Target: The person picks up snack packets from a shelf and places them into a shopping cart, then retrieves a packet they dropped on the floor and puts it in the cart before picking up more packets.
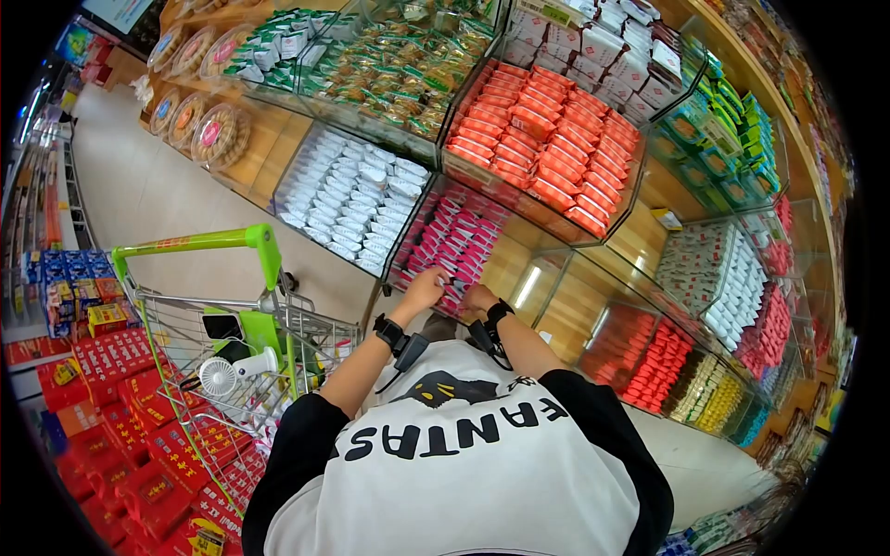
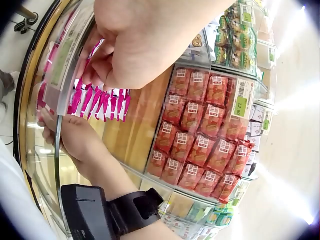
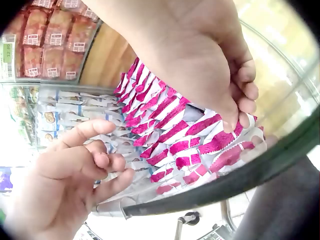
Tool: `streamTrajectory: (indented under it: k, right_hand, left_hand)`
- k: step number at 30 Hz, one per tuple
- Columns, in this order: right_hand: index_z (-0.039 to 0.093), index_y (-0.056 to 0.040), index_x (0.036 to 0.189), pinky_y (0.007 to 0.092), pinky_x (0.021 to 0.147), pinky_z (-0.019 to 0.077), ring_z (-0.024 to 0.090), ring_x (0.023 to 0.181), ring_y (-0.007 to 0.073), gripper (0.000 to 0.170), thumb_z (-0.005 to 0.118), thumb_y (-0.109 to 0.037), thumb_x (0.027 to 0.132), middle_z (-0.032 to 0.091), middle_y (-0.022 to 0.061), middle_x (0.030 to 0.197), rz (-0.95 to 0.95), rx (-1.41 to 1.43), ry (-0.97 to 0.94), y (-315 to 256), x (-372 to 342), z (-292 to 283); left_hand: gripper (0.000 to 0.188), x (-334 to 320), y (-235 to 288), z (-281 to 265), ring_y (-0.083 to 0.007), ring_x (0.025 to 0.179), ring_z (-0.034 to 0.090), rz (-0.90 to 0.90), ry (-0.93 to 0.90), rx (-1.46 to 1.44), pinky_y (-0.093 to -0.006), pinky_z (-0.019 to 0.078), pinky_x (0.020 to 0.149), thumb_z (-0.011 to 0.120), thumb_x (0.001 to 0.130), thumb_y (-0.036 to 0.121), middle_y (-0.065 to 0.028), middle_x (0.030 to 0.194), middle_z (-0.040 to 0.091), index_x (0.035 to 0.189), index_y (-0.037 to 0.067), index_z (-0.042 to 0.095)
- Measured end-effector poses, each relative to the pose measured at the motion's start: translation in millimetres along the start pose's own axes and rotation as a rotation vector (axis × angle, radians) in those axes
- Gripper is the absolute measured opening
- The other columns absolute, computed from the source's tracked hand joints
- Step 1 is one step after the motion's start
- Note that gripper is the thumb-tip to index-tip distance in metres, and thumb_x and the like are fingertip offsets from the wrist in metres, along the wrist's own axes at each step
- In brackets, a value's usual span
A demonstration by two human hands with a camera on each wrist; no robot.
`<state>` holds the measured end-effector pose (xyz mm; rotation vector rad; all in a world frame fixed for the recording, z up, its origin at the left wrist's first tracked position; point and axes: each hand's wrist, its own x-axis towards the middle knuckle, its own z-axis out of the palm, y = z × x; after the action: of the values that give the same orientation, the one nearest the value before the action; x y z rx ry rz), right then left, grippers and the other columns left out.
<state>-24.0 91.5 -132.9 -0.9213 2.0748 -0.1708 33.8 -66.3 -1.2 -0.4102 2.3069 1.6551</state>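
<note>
A clear bin (image 1: pixel 404 262) holds rows of small pink-and-white packets (image 1: pixel 454 243). Over its near left part is my left hand (image 1: pixel 425 289), one finger stretched out and the others loosely bent. Nothing lies between those fingers in the right wrist view, where this hand (image 3: pixel 75 172) overlaps the neighbouring white packets (image 3: pixel 75 112). My right hand (image 1: pixel 479 298) is at the bin's front right. Its thumb and curled fingers pinch the end of one pink-and-white packet (image 3: pixel 220 135) in the right wrist view. The front wall partly covers this hand (image 2: pixel 80 140) in the left wrist view.
Red-orange packets (image 1: pixel 547 139) fill a raised bin behind, and white packets (image 1: pixel 352 199) fill one at left. A shopping cart (image 1: pixel 264 243) holding a small white fan (image 1: pixel 219 376) stands to my left. Red boxes (image 1: pixel 120 366) are stacked beyond it.
</note>
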Motion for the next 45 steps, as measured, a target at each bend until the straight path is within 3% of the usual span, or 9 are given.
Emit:
streamTrajectory:
  k: [4,10,13,16,18,22,34,36,45]
  right_hand:
    - [0.063,-0.0046,0.074,0.0338,0.062,0.0462,0.058,0.071,0.0262,0.037,0.067,-0.038,0.059,0.060,0.0144,0.079,0.166,0.132,-0.152,-13.1,-15.3,-29.1]
    - [0.064,-0.0068,0.071,0.0336,0.061,0.0461,0.058,0.068,0.0264,0.032,0.065,-0.038,0.062,0.060,0.0140,0.074,-0.043,0.041,-0.046,-6.4,-21.1,-22.2]
    - [0.064,-0.0080,0.071,0.0343,0.061,0.0462,0.058,0.067,0.0268,0.032,0.064,-0.039,0.062,0.060,0.0136,0.071,0.157,0.192,-0.035,1.2,-15.2,-5.8]
    - [0.064,-0.0069,0.071,0.0350,0.062,0.0464,0.059,0.069,0.0275,0.032,0.064,-0.038,0.062,0.060,0.0142,0.073,-0.129,0.377,0.082,19.4,-1.3,23.1]
    - [0.063,-0.0053,0.069,0.0354,0.062,0.0465,0.059,0.071,0.0285,0.032,0.065,-0.036,0.061,0.060,0.0153,0.074,0.157,0.089,0.054,-7.8,-17.8,-9.9]
    - [0.063,-0.0040,0.069,0.0353,0.062,0.0467,0.059,0.072,0.0291,0.032,0.065,-0.034,0.060,0.059,0.0166,0.076,0.179,0.168,0.042,-7.3,-22.3,-13.4]
    - [0.061,0.0007,0.073,0.0348,0.065,0.0462,0.058,0.075,0.0299,0.038,0.068,-0.033,0.059,0.058,0.0199,0.077,0.011,0.209,0.041,0.3,-20.8,-16.1]
    - [0.064,-0.0062,0.066,0.0328,0.061,0.0450,0.058,0.064,0.0233,0.019,0.064,-0.024,0.061,0.061,0.0099,0.066,-0.024,0.246,0.079,0.0,-25.9,-19.7]
    - [0.065,-0.0076,0.067,0.0305,0.060,0.0445,0.057,0.061,0.0217,0.015,0.063,-0.023,0.064,0.061,0.0091,0.066,-0.104,0.349,0.019,-1.5,-42.2,-39.5]
  left_hand:
    - [0.017,-1.6,4.9,-1.2,-0.0200,0.053,0.052,-0.077,0.016,-0.029,-0.0306,0.0378,0.047,0.048,0.062,-0.002,-0.0091,0.058,0.051,0.076,0.004,0.055]
    - [0.018,-5.0,17.3,-4.7,-0.0196,0.053,0.053,-0.096,0.002,0.031,-0.0305,0.0387,0.047,0.049,0.062,-0.002,-0.0092,0.058,0.052,0.078,0.004,0.055]
    - [0.019,-4.9,17.4,-4.5,-0.0197,0.053,0.053,-0.088,0.009,0.037,-0.0304,0.0391,0.047,0.049,0.062,-0.002,-0.0093,0.059,0.052,0.078,0.004,0.054]
    - [0.018,-5.3,16.5,-3.6,-0.0202,0.054,0.054,-0.075,0.025,0.052,-0.0306,0.0395,0.048,0.048,0.062,-0.002,-0.0097,0.059,0.052,0.078,0.004,0.055]
    - [0.018,-4.9,16.5,-3.4,-0.0207,0.055,0.054,-0.072,0.031,0.071,-0.0307,0.0395,0.049,0.048,0.062,-0.002,-0.0099,0.060,0.052,0.077,0.004,0.055]
    - [0.018,-3.8,12.6,-1.5,-0.0220,0.057,0.053,-0.072,0.051,0.082,-0.0312,0.0396,0.050,0.048,0.062,-0.002,-0.0103,0.061,0.052,0.077,0.004,0.055]
    - [0.020,-2.3,4.0,4.5,-0.0163,0.049,0.048,-0.013,0.119,0.114,-0.0289,0.0349,0.044,0.045,0.062,-0.004,-0.0057,0.055,0.049,0.077,0.005,0.055]
    - [0.019,-2.7,6.3,4.1,-0.0163,0.050,0.048,-0.026,0.118,0.120,-0.0288,0.0351,0.045,0.046,0.063,-0.003,-0.0058,0.056,0.049,0.077,0.006,0.056]
    - [0.014,-3.7,12.0,3.4,-0.0241,0.057,0.056,-0.061,0.119,0.148,-0.0328,0.0420,0.051,0.051,0.063,0.000,-0.0107,0.062,0.055,0.075,0.006,0.055]
